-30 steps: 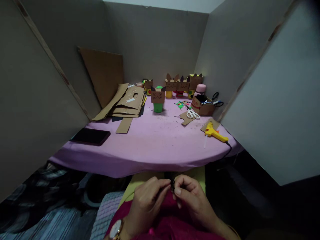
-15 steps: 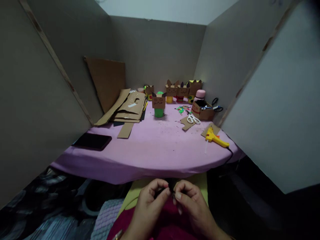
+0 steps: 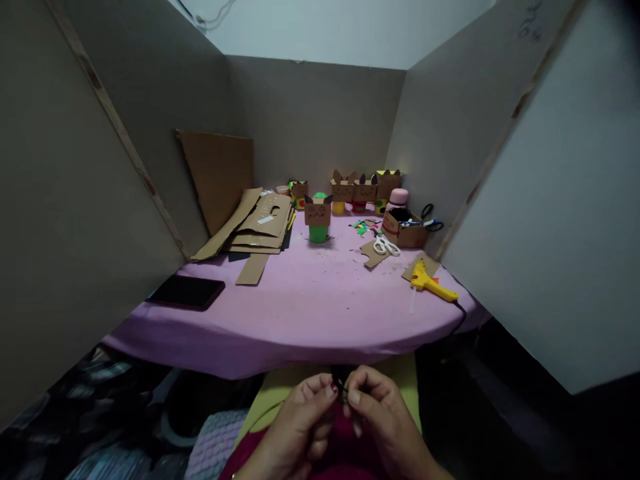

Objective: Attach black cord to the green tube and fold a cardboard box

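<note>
Black is the colour of the small piece (image 3: 342, 389) that is held above the lap, between the fingertips of the left hand (image 3: 309, 412) and the right hand (image 3: 376, 403). Both hands are drawn narrow, thumb to fingers, and the piece is pinched from either side; its exact shape cannot be told, as it is largely covered. A spot of red is seen at the tip of the left thumb. Beneath the hands, the lap is covered by magenta cloth (image 3: 345, 443) and yellow cloth (image 3: 404, 380).

Beyond them, the table is spread with a pink tablecloth (image 3: 300, 320). Near its front edge, a dark tablet (image 3: 187, 292) is laid flat on the left, and a yellow glue gun (image 3: 434, 287) is set down on the right, its front end rested on cardboard. Farther back, white scissors (image 3: 387, 247) are placed partly over a cut cardboard scrap (image 3: 373, 257), just beside an open box (image 3: 415, 238) filled with tools. A green cup (image 3: 317, 234) fronted by a drawn cardboard face is stood at the middle, and flattened cardboard (image 3: 257, 227) is stacked to its left.
</note>
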Motion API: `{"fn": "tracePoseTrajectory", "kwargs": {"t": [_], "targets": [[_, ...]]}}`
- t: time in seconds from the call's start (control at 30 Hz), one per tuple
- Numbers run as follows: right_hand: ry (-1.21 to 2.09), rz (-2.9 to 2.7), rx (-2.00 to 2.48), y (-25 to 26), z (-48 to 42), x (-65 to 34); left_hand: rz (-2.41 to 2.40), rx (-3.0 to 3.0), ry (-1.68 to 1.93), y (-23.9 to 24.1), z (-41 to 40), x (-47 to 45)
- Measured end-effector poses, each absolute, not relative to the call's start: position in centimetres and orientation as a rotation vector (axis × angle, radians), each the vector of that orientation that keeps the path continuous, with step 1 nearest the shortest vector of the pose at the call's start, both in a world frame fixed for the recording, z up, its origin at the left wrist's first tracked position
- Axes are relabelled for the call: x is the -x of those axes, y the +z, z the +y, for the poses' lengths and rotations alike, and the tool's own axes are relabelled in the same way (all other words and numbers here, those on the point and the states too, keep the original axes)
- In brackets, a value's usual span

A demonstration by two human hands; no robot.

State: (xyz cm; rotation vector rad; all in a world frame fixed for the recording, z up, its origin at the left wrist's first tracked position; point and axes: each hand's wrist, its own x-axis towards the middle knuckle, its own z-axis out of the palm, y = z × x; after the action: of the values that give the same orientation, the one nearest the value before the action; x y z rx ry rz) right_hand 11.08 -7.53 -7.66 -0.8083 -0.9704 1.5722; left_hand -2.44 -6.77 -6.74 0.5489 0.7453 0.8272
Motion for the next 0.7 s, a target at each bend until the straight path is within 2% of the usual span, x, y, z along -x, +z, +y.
{"fn": "tracePoseTrajectory", "kwargs": {"t": [0.7], "targets": [[1.349, -1.227, 1.055, -6.7, -7.8, -11.8, 0.818, -0.586, 0.907, -7.2, -6.7, 1.9]]}}
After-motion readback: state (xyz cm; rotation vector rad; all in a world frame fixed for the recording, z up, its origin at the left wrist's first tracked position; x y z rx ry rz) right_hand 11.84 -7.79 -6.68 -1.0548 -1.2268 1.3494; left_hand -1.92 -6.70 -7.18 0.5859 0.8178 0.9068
